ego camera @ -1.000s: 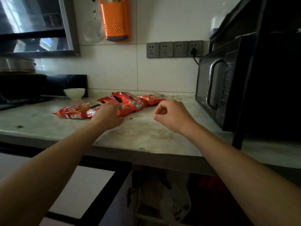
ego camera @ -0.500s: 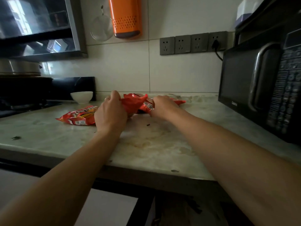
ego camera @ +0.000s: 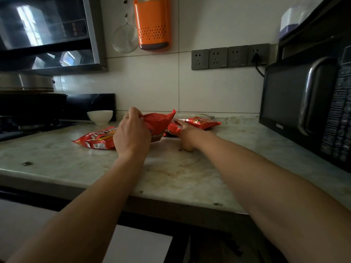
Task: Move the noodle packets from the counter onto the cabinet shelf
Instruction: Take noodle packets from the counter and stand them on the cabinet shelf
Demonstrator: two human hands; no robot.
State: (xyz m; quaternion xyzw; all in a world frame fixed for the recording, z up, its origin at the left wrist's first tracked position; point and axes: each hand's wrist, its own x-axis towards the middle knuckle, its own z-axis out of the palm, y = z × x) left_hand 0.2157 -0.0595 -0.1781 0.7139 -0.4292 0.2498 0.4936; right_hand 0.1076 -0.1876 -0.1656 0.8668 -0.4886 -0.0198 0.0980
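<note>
Several red noodle packets lie on the marble counter (ego camera: 171,173). My left hand (ego camera: 131,135) grips one packet (ego camera: 159,120) by its edge and holds it tilted up off the counter. A second packet (ego camera: 96,139) lies flat to the left of that hand. My right hand (ego camera: 187,136) reaches to a packet (ego camera: 173,128) in the middle of the pile; its fingers are mostly hidden behind the hand. Another packet (ego camera: 203,122) lies just beyond, near the wall. A glass-fronted cabinet (ego camera: 47,33) hangs at the upper left.
A black microwave (ego camera: 307,107) stands on the counter at the right. A white bowl (ego camera: 100,116) sits behind the packets beside the stove (ego camera: 28,118) with a steel pot. An orange holder (ego camera: 152,23) and a strainer (ego camera: 125,40) hang on the wall.
My left hand has lifted its packet higher off the counter. My right hand has slid lower onto the packet in the middle. The view has moved closer to the counter.
</note>
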